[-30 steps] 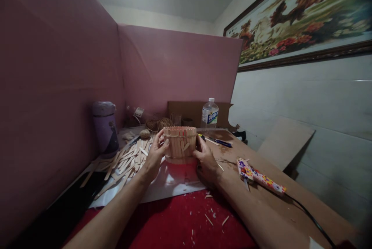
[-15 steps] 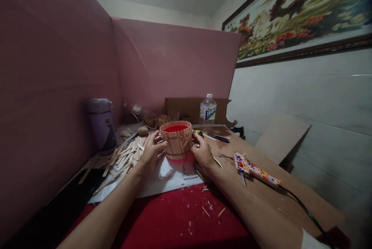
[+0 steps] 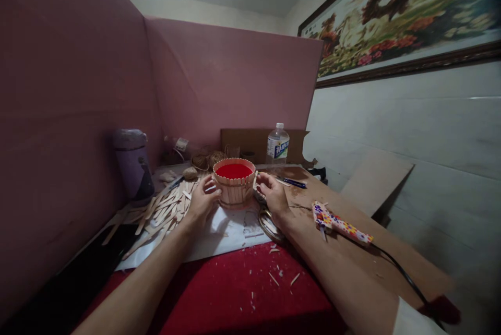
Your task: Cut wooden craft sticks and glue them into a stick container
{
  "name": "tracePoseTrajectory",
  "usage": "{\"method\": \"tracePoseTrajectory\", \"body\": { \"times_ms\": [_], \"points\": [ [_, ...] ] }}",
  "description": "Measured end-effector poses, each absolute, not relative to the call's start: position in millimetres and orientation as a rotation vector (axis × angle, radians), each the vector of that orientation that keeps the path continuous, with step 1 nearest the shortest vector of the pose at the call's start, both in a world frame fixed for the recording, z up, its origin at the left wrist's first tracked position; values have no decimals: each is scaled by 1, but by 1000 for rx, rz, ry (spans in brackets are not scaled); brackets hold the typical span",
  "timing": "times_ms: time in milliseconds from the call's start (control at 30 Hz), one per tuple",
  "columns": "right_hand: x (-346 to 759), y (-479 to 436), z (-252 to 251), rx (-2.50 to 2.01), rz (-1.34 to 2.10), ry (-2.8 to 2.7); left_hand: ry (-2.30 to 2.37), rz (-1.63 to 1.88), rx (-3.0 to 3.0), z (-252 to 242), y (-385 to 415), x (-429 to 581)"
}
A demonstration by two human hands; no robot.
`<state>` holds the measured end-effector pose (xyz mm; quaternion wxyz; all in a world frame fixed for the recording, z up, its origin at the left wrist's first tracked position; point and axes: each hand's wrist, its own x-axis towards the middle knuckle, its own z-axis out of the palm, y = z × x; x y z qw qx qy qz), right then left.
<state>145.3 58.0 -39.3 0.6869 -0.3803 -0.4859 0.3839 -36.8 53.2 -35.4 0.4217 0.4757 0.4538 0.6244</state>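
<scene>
A small round basket made of upright wooden craft sticks (image 3: pixel 234 184), red inside, stands upright on a white sheet (image 3: pixel 230 233). My left hand (image 3: pixel 202 202) curls round its left side and my right hand (image 3: pixel 272 195) grips its right side. Both hands hold it between them on the sheet.
Loose craft sticks (image 3: pixel 162 212) lie heaped to the left beside a purple flask (image 3: pixel 131 164). A patterned glue gun (image 3: pixel 340 224) with a black cord lies on the right. A water bottle (image 3: pixel 277 144), twine (image 3: pixel 211 159), a blue pen (image 3: pixel 293 182) and scissors (image 3: pixel 270 225) are nearby. Pink boards wall the left and back.
The basket has come down from being held up before me to stand on the white sheet, so its red inside shows. Both hands stayed on its sides.
</scene>
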Motion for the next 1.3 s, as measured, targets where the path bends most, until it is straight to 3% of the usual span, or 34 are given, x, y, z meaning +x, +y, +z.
{"method": "tracePoseTrajectory", "body": {
  "times_ms": [400,500,700,900,1300],
  "points": [
    [152,52,-36,-1150,466,-1129,1503,1673,1609,-40,61,-45],
    [152,49,-38,-1218,372,-1207,1582,1840,1807,-35,52,-42],
    [148,41,-38,-1366,159,-1395,1311,1968,2395,-27,20,-22],
    [151,43,-40,-1513,-8,-1445,983,1317,3057,-35,8,2],
    [150,34,-32,-1528,-22,-1537,1204,718,3083,-47,15,-2]
  ]
}}
